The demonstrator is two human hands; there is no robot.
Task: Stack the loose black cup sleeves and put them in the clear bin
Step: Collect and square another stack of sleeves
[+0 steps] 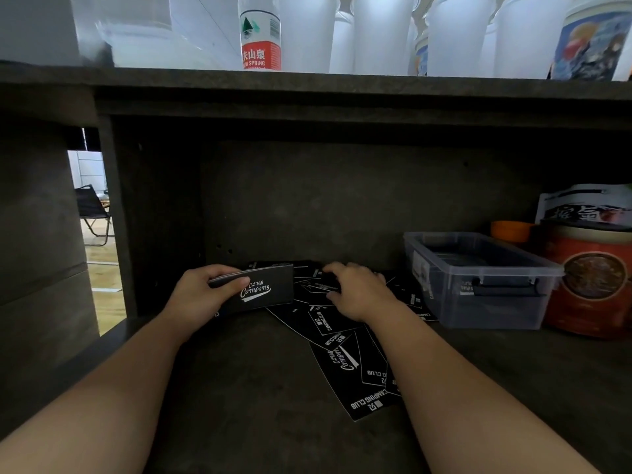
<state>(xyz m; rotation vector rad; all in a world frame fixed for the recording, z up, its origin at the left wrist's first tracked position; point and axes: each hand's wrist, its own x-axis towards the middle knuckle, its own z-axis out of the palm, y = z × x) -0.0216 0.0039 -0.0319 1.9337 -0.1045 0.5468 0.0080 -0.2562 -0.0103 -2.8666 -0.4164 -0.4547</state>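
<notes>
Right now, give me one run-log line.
left hand: holds sleeve stack | right hand: on loose sleeves | clear bin: right, open

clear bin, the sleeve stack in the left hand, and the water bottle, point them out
clear bin [492,313], head view, front wall
sleeve stack [265,290], head view, printed logo face
water bottle [260,46], head view, label

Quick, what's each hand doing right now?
Left hand: holding a stack of sleeves.
Right hand: fingers curled down on the loose sleeves; cannot tell if it grips one.
</notes>
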